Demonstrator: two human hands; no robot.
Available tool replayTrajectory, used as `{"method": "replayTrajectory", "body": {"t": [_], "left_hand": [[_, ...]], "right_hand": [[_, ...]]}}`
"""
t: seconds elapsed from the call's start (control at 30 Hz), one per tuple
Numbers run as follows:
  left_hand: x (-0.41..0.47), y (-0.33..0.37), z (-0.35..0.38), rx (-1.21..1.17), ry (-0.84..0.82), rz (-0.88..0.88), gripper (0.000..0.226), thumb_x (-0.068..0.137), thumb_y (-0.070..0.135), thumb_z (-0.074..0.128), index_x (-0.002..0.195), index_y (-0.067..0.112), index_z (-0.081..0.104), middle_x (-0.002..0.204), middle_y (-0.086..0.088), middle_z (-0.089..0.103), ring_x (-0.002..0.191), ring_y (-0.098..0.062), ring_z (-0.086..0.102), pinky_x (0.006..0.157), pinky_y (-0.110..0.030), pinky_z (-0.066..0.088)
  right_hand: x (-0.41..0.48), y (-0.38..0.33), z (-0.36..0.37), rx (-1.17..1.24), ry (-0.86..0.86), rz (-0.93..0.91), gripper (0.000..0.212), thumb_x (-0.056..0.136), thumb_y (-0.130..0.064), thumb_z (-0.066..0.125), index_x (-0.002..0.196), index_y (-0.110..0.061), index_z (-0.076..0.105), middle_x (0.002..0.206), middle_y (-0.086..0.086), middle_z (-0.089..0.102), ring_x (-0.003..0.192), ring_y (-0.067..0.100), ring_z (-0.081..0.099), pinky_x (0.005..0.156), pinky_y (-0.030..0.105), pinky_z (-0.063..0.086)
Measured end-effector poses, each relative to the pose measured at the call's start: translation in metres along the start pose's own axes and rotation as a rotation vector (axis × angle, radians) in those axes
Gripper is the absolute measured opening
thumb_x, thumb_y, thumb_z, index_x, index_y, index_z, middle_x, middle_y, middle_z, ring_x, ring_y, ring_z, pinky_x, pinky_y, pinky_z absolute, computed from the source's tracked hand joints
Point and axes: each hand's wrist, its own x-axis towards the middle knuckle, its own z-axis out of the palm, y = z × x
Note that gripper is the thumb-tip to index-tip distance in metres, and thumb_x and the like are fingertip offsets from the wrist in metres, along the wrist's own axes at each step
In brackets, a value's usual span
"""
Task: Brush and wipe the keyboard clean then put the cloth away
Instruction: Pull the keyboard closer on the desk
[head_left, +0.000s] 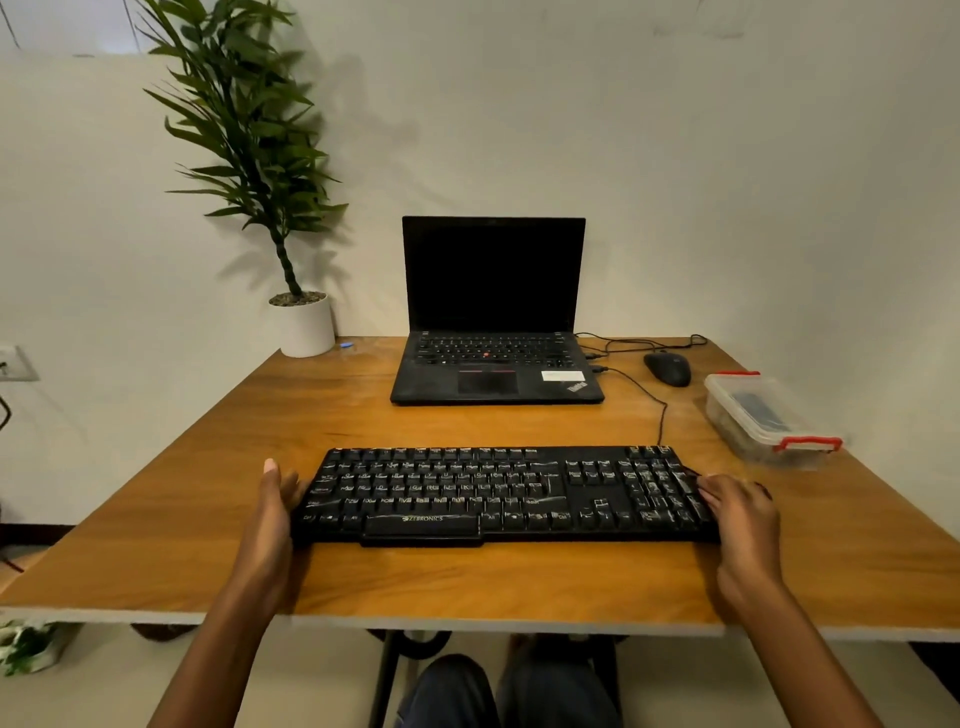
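Observation:
A black keyboard (498, 493) lies across the near middle of the wooden table (311, 415), its cable running back toward the laptop. My left hand (272, 514) stands on edge against the keyboard's left end, with straight fingers and the thumb up. My right hand (737, 514) is at the right end, and its fingers rest over the outermost keys. Neither hand holds anything else. No brush or cloth lies in the open.
An open black laptop (493, 312) sits at the back centre, with a black mouse (667, 368) and cables to its right. A lidded clear plastic box (769, 415) with red clasps, something dark blue inside, stands at the right edge. A potted plant (304, 325) occupies the back left corner.

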Motion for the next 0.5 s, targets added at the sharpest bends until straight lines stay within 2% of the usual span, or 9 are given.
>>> {"method": "replayTrajectory", "body": {"t": [0.1,0.2,0.4,0.5], "left_hand": [[-0.010,-0.002,-0.004,0.037,0.014,0.008,0.069,0.095,0.059,0.021,0.147,0.015,0.029,0.147,-0.004,0.040,0.135,-0.024,0.036,0.110,-0.041,0.023],[-0.017,-0.003,-0.007,0.084,0.029,0.018,0.070,0.094,0.062,0.020,0.147,0.017,0.030,0.147,-0.002,0.041,0.135,-0.021,0.036,0.110,-0.041,0.023],[-0.033,-0.008,-0.013,0.129,0.057,0.044,0.071,0.093,0.063,0.020,0.147,0.018,0.032,0.147,-0.003,0.040,0.135,-0.023,0.036,0.111,-0.046,0.025],[-0.042,-0.007,-0.012,0.148,0.045,0.069,0.071,0.092,0.061,0.020,0.147,0.017,0.032,0.148,-0.005,0.039,0.136,-0.025,0.035,0.107,-0.045,0.027]], "right_hand": [[-0.010,0.003,-0.009,0.035,0.006,-0.020,0.011,0.091,-0.006,0.050,0.091,-0.011,0.060,0.104,0.009,0.061,0.109,0.026,0.054,0.089,0.030,0.043],[-0.018,0.004,-0.016,0.057,-0.004,-0.029,0.015,0.090,-0.005,0.052,0.086,-0.018,0.059,0.093,-0.001,0.060,0.106,0.024,0.055,0.085,0.028,0.044],[-0.033,0.003,-0.028,0.100,-0.026,-0.023,0.013,0.090,-0.008,0.053,0.088,-0.018,0.061,0.102,0.007,0.062,0.099,0.021,0.057,0.077,0.026,0.045],[-0.038,0.006,-0.031,0.094,-0.024,-0.041,0.013,0.091,-0.008,0.052,0.099,-0.010,0.061,0.106,0.007,0.061,0.099,0.019,0.056,0.075,0.023,0.043]]}}
